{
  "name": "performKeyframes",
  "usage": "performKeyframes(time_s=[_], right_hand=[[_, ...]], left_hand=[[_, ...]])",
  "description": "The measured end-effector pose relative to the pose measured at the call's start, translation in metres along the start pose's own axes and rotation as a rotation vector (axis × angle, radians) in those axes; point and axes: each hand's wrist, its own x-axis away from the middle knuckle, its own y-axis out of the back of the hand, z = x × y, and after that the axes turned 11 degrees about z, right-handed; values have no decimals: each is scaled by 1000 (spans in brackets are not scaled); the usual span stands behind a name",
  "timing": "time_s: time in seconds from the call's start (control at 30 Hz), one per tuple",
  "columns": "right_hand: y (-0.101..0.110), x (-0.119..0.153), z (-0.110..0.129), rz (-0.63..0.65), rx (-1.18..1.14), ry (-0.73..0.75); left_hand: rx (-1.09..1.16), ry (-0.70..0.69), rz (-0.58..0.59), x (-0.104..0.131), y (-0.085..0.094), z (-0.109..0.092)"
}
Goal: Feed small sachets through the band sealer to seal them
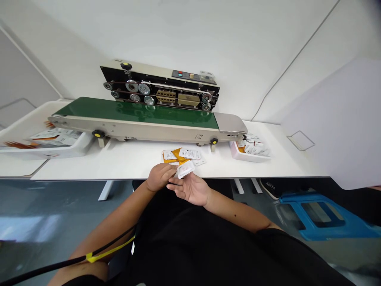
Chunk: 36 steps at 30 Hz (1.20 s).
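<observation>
In the middle of the frame I see one small, flat, white packet with print on it [186, 170], between my two bare hands. My left hand [161, 177] has its fingers curled in narrow at the packet's left edge. My right hand [195, 190] is palm up, fingers a bit apart, thumb by the packet. I cannot tell which hand grips it. Just above, a little pile of flat white and orange packets [186, 154] lies on the smooth white bench [127, 161].

There are 2 bare hands [160, 176] [195, 190], 1 white sachet [186, 169] at them, 1 band sealer [165, 96], 1 green conveyor belt [139, 113], 3 yellow-centred black knobs [97, 134], 2 white plastic bins [59, 152] [250, 158] and 1 blue plastic stool [327, 233], the overlapping piled sachets [190, 153] being uncountable.
</observation>
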Motion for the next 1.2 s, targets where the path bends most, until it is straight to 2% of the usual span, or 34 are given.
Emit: performKeyframes(time_s=[0.1,0.17,0.23,0.37,0.43,0.5,0.6,0.73,0.83,0.93,1.0,1.07,1.2], right_hand=[[7,-8,-7,-71,43,79],[13,-10,-8,-157,222,207],[19,-8,-5,-290,530,384],[26,4,16,-539,1297,722],[27,9,27,-591,1597,835],[28,14,34,-584,1740,884],[27,17,40,-506,1871,869],[13,18,52,-423,2141,798],[1,16,66,-343,2200,560],[-4,12,75,-328,2263,271],[-4,10,76,-400,2235,174],[-2,9,74,-448,2107,127],[5,6,68,-389,1813,148]], left_hand=[[-2,39,69,0,-2,0],[43,137,133,-3,-2,1],[148,219,197,-9,-2,3],[316,237,273,-19,1,6],[348,269,270,-20,1,8],[369,347,254,-20,0,9],[384,438,215,-19,0,10],[445,301,233,-18,-1,10],[430,230,262,-18,-5,10],[310,265,195,-17,-8,11],[231,328,151,-17,-7,11],[186,392,151,-16,-5,10],[154,448,138,-14,2,6]])
